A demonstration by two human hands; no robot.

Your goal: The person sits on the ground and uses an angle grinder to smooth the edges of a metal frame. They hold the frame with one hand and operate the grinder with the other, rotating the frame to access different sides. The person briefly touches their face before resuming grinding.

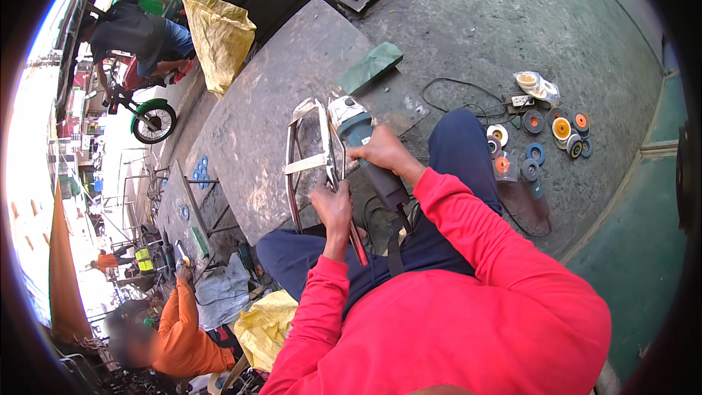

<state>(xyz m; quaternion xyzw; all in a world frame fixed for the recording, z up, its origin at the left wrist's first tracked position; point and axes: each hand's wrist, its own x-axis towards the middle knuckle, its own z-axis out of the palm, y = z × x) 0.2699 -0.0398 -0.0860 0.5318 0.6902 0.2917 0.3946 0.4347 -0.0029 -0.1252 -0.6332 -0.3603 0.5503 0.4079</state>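
Observation:
My left hand is closed around one leg of a shiny metal tube frame, which has a flat crossbar and a squared far end. The frame stands tilted in front of my lap, its reddish near end reaching toward my waist. In my right hand is an angle grinder, its silver head and teal body pointing away from me. The grinder's head is close beside the frame's right tube; whether they touch I cannot tell. The grinder's disc is hidden from this side.
Under the frame lies a large worn board, with a green block at its right edge. Several grinding discs and a power strip with cables lie to the right. At left are a co-worker in orange and a motorcycle.

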